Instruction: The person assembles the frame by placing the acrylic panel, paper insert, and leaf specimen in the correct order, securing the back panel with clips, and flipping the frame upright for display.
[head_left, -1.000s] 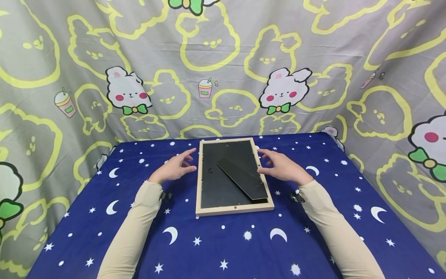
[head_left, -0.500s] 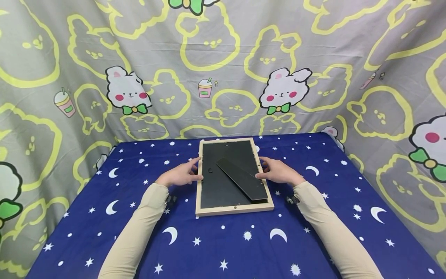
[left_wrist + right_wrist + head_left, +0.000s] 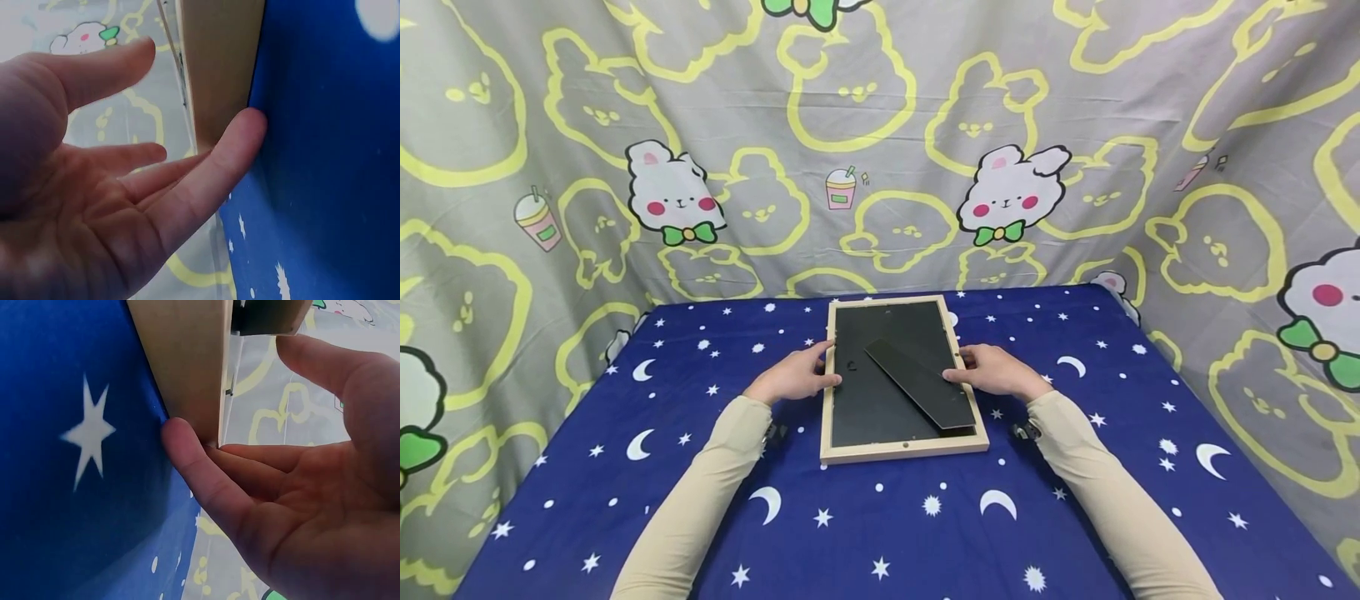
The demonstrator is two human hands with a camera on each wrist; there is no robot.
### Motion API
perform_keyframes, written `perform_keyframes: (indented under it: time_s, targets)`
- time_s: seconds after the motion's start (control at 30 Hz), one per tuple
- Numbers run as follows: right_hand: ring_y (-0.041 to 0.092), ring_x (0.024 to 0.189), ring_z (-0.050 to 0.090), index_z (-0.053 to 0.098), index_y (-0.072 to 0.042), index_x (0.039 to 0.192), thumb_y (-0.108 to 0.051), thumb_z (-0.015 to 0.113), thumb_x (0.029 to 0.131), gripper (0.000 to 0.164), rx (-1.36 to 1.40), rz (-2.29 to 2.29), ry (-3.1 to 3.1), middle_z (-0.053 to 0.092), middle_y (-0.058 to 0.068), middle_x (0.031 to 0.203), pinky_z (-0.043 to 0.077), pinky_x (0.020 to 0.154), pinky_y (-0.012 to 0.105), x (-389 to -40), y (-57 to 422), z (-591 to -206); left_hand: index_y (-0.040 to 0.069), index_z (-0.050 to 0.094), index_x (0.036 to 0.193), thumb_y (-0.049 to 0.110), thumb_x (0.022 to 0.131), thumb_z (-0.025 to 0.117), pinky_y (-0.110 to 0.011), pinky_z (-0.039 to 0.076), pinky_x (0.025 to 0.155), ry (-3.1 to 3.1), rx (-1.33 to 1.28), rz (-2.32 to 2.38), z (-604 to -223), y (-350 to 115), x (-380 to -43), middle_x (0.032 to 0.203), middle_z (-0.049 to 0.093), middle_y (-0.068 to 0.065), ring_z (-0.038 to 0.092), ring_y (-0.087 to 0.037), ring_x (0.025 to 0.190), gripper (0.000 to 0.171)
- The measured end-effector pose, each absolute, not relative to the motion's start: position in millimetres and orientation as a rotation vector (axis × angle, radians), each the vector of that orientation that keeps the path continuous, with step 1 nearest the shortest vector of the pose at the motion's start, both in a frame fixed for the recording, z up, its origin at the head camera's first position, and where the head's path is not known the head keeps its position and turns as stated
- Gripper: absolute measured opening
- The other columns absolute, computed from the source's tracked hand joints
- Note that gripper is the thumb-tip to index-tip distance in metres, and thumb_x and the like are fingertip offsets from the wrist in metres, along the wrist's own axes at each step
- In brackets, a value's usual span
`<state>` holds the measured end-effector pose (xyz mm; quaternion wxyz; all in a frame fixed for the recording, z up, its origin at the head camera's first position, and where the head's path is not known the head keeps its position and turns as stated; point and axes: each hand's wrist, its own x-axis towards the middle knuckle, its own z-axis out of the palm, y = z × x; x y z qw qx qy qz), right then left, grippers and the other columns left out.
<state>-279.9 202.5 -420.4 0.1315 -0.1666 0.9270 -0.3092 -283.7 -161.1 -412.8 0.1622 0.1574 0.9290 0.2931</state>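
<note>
A picture frame (image 3: 904, 451) with a pale wooden border lies face down, its black backing board (image 3: 867, 408) upward. On the backing, a black easel leg (image 3: 922, 387) slants toward the near right corner, its lower end slightly raised. My left hand (image 3: 795, 375) is at the frame's left side, fingers at the outer edge and thumb over the border. In the left wrist view a fingertip meets the frame's side (image 3: 222, 62) near the cloth, thumb apart. My right hand (image 3: 1002, 369) mirrors it; its thumb is beside the easel leg and fingertips touch the right side.
A dark blue cloth (image 3: 880, 517) with white moons and stars covers the table. Behind and at both sides hangs a grey curtain (image 3: 880, 108) with yellow outlines and rabbits. Small dark devices are worn at both wrists.
Both hands have moved inward from beside the frame to its left and right edges, with the thumbs now over the border. The frame has not visibly moved.
</note>
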Motion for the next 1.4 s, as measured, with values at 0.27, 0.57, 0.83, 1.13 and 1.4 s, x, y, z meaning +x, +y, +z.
perform_keyframes:
  time_s: [0.27, 0.57, 0.83, 1.13, 1.4]
  targets:
    - [0.018, 0.096, 0.066, 0.05, 0.004, 0.145, -0.042, 0.071, 0.095, 0.07, -0.482, -0.924, 2.661, 0.071, 0.012, 0.115, 0.053, 0.087, 0.04, -282, 201, -423, 0.003, 0.03, 0.159, 0.024, 0.099, 0.069, -0.031, 0.054, 0.064, 2.66, 0.409, 0.813, -417, -157, -285, 0.12, 0.066, -0.021, 0.067, -0.018, 0.07, 0.075]
    - [0.021, 0.1, 0.067, 0.044, 0.004, 0.15, -0.042, 0.075, 0.092, 0.08, -0.43, -0.919, 2.678, 0.07, 0.014, 0.118, 0.054, 0.089, 0.042, -282, 200, -425, -0.008, 0.036, 0.153, 0.021, 0.097, 0.07, -0.037, 0.057, 0.082, 2.706, 0.459, 0.783, -422, -153, -287, 0.119, 0.068, -0.02, 0.067, -0.021, 0.094, 0.072]
    - [0.023, 0.103, 0.066, 0.044, 0.001, 0.151, -0.042, 0.078, 0.089, 0.083, -0.362, -0.924, 2.701, 0.069, 0.014, 0.121, 0.053, 0.092, 0.043, -280, 196, -429, -0.003, 0.033, 0.156, 0.017, 0.097, 0.069, -0.051, 0.044, 0.112, 2.756, 0.448, 0.758, -422, -149, -280, 0.149, 0.049, -0.029, 0.05, -0.04, 0.137, 0.072]
    - [0.022, 0.1, 0.066, 0.046, 0.0, 0.15, -0.04, 0.078, 0.09, 0.079, -0.329, -0.968, 2.706, 0.07, 0.012, 0.116, 0.054, 0.09, 0.042, -273, 189, -428, 0.002, 0.041, 0.152, 0.016, 0.095, 0.072, -0.049, 0.051, 0.094, 2.84, 0.377, 0.724, -419, -147, -275, 0.112, 0.067, -0.02, 0.063, -0.031, 0.105, 0.067]
    - [0.025, 0.106, 0.066, 0.041, 0.001, 0.154, -0.038, 0.079, 0.09, 0.084, -0.28, -1.03, 2.68, 0.068, 0.016, 0.124, 0.053, 0.094, 0.045, -271, 189, -429, 0.006, 0.044, 0.15, 0.017, 0.094, 0.074, -0.05, 0.051, 0.096, 2.87, 0.299, 0.739, -419, -143, -274, 0.114, 0.066, -0.018, 0.061, -0.033, 0.113, 0.065]
